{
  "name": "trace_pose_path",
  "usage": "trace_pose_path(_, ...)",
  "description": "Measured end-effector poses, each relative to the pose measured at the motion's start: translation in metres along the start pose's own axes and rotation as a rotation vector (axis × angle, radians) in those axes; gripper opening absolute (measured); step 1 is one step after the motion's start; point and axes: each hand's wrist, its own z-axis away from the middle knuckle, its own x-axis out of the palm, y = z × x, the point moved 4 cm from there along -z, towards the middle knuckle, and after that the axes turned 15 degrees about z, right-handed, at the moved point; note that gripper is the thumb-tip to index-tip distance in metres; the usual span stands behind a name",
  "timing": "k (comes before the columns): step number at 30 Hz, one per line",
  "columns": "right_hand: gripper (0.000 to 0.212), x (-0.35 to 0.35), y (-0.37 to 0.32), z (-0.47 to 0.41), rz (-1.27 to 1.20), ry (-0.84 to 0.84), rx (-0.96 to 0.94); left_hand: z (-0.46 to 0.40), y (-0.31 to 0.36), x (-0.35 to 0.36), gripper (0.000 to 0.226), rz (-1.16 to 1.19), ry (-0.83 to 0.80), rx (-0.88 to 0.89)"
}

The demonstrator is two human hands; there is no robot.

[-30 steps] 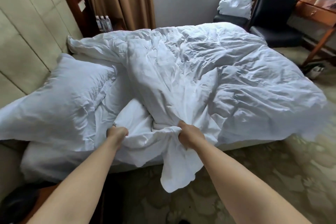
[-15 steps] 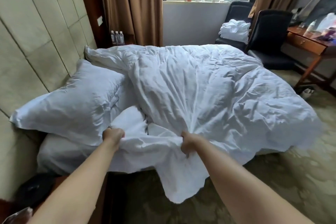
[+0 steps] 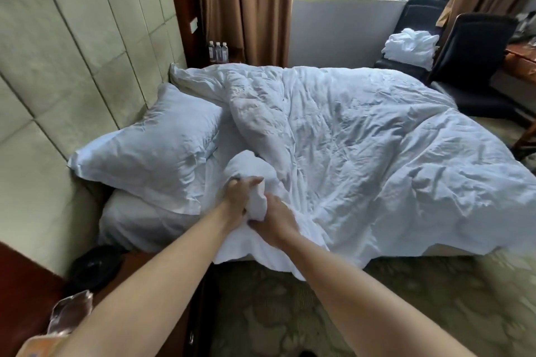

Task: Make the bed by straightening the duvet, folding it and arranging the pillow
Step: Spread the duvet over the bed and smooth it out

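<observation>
The duvet [image 3: 362,148] lies rumpled over most of the bed, white and full of creases, with one long ridge of bunched fabric running from the head end down toward you and its near edge spilling over the mattress side toward the carpet [image 3: 391,298]. You have its near corner gathered in front of you: your left hand [image 3: 237,197] is closed on a wad of the cloth, and your right hand [image 3: 274,219] is clamped on the same wad just beside it, the two hands almost touching.

To straighten it well, I would part your hands along the edge so you hold a taut length, not a lump, then lift and draw it toward the headboard [image 3: 72,66] in one smooth sweep. That should flatten the central ridge. Keep the hem level, or the far side may skew.

The pillow [image 3: 150,151] sits just to the left of your hands, propped at a tilt against the headboard, its case wrinkled; the folded ridge of duvet touches its right end. Take care not to drag it along.

Beyond the bed stand three water bottles [image 3: 218,52] by the brown curtain [image 3: 246,3], and a dark chair [image 3: 412,38] holding a heap of white linen [image 3: 410,48].
</observation>
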Motion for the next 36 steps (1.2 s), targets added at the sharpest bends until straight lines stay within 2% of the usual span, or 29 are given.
trace_pose_path(1,0.044,-0.006,-0.002,-0.002,0.017,0.048,-0.001,-0.002,0.002,0.001,0.017,0.042,0.011,-0.001)
trace_pose_path(3,0.026,-0.017,0.001,-0.005,-0.027,0.039,-0.006,-0.006,0.007,-0.006,0.027,0.044,0.018,-0.058)
trace_pose_path(5,0.019,-0.025,0.008,-0.006,-0.106,0.008,0.02,-0.014,0.007,-0.022,0.028,-0.003,0.081,-0.13)
trace_pose_path(8,0.014,-0.032,0.016,-0.005,-0.162,-0.024,0.035,-0.026,-0.006,-0.055,0.039,-0.039,0.289,-0.16)
trace_pose_path(11,0.014,-0.035,0.018,-0.002,-0.262,-0.063,0.063,-0.089,-0.045,-0.095,0.078,-0.203,0.389,-0.14)
trace_pose_path(13,0.016,-0.033,0.019,-0.001,-0.318,-0.086,0.084,-0.106,-0.066,-0.109,0.108,-0.145,0.471,-0.277)
trace_pose_path(14,0.02,-0.032,0.021,-0.001,-0.358,-0.1,0.099,-0.092,-0.064,-0.102,0.109,-0.052,0.433,-0.359)
trace_pose_path(15,0.021,-0.031,0.024,0.0,-0.399,-0.118,0.118,-0.075,-0.058,-0.093,0.095,0.001,0.345,-0.426)
trace_pose_path(17,0.02,-0.031,0.033,-0.001,-0.388,-0.191,0.133,-0.055,-0.048,-0.073,0.041,0.029,0.184,-0.476)
trace_pose_path(18,0.021,-0.031,0.039,-0.002,-0.319,-0.25,0.137,-0.054,-0.046,-0.069,0.024,0.012,0.128,-0.493)
trace_pose_path(21,0.031,-0.025,0.052,-0.002,0.0,-0.545,0.124,-0.059,-0.036,-0.061,0.03,-0.02,0.066,-0.425)
trace_pose_path(23,0.032,-0.022,0.051,-0.001,-0.07,-0.687,0.149,-0.047,-0.018,-0.052,0.018,-0.142,0.063,-0.265)
trace_pose_path(24,0.035,-0.026,0.047,-0.002,-0.249,-0.682,0.195,-0.04,-0.011,-0.046,0.014,-0.195,0.005,-0.207)
trace_pose_path(26,0.038,-0.034,0.038,-0.013,-0.625,-0.567,0.315,-0.016,0.004,-0.033,0.014,-0.284,-0.186,-0.159)
trace_pose_path(27,0.042,-0.035,0.035,-0.02,-0.71,-0.55,0.356,-0.009,0.008,-0.032,0.014,-0.315,-0.269,-0.158)
trace_pose_path(29,0.062,-0.031,0.021,-0.028,-0.726,-0.621,0.396,0.009,0.014,-0.03,0.016,-0.329,-0.434,-0.215)
trace_pose_path(31,0.062,-0.028,0.007,-0.03,-0.717,-0.645,0.421,0.024,0.015,-0.03,0.027,-0.332,-0.561,-0.306)
trace_pose_path(34,0.026,-0.032,-0.003,-0.033,-0.647,-0.468,0.429,0.034,0.013,-0.037,0.032,-0.394,-0.664,-0.365)
trace_pose_path(36,0.016,-0.032,-0.002,-0.035,-0.529,-0.349,0.439,0.036,0.011,-0.045,0.029,-0.413,-0.683,-0.407)
